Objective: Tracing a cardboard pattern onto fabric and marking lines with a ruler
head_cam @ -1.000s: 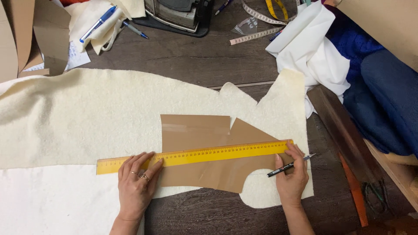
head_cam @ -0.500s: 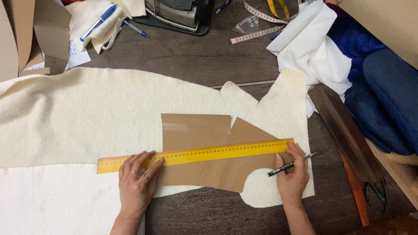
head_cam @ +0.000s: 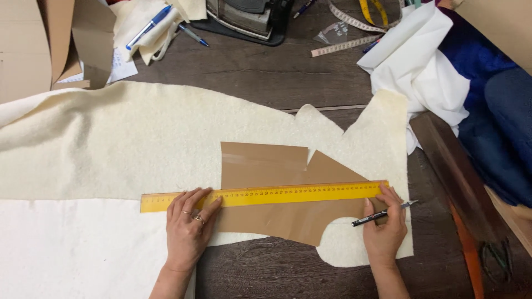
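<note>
Yellow and rigid, the ruler (head_cam: 263,195) lies flat across a brown paper pattern (head_cam: 282,188), which in turn rests on a sheet of cream fleece fabric (head_cam: 138,149) spread over a dark wooden table (head_cam: 266,83). The ruler runs almost level, left to right, its right end near the edge of the fabric.

The left hand (head_cam: 188,227) is open, fingers spread, pressing down on the ruler's left portion. The right hand (head_cam: 385,230) is closed around a black pen (head_cam: 382,214), held slantwise, with its fingertips touching the ruler's right end.

Judgement on handling: the ruler appears thin, light and stiff, and likely to slide on the smooth paper unless pressed flat from above; it is best held down at two well-spaced points, as both hands are placed now. The paper pattern looks light and easily creased or shifted. The fleece is soft and limp and would bunch if dragged.

Surroundings: white cloth (head_cam: 421,72) and blue cloth (head_cam: 487,111) are heaped at the right; measuring tapes (head_cam: 349,22) and an iron (head_cam: 244,16) lie at the far edge; a blue pen (head_cam: 146,27) rests on scraps at upper left, near cardboard pieces (head_cam: 33,50).
</note>
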